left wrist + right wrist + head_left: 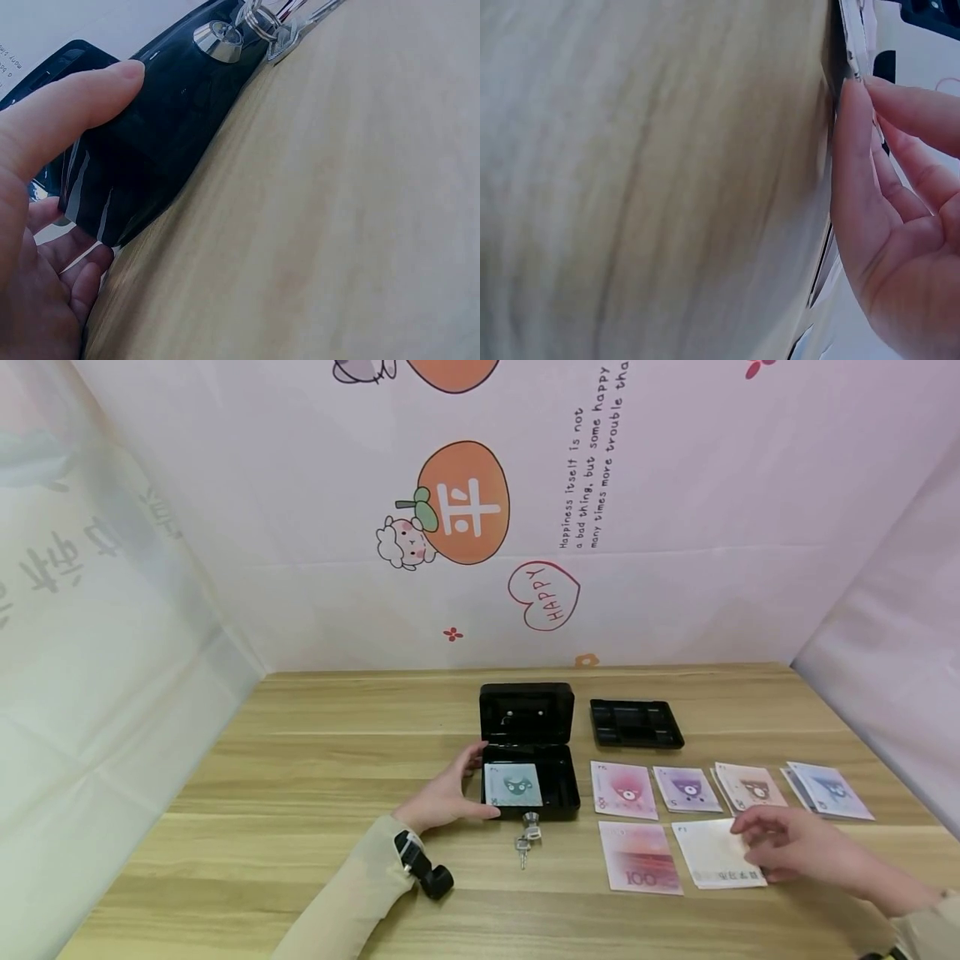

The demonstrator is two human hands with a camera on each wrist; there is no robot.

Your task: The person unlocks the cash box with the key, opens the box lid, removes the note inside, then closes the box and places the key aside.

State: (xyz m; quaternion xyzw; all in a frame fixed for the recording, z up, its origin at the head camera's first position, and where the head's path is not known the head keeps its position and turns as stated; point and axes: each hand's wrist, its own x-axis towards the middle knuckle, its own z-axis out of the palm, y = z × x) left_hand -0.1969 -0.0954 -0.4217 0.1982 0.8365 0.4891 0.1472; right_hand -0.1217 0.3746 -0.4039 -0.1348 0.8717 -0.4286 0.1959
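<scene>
A black cash box (561, 782) stands on the table with its lid (527, 714) raised. Inside its left part lies a green play banknote (513, 786). My left hand (444, 793) grips the box's left end; in the left wrist view the thumb (94, 97) lies along the front wall and the other fingers are at the end wall. A key (522, 853) hangs by a ring from the front lock (219, 41). My right hand (798, 845) pinches the right edge of pale yellow play banknotes (712, 856) between thumb and fingers; how many is unclear.
A black compartment tray (636, 724) lies right of the box. Pink (624, 791), purple (686, 790), brown (750, 788) and blue (831, 791) play notes line up behind the right hand. Another pink note (640, 857) lies left of the yellow ones. A printed cloth (337, 610) hangs behind the table.
</scene>
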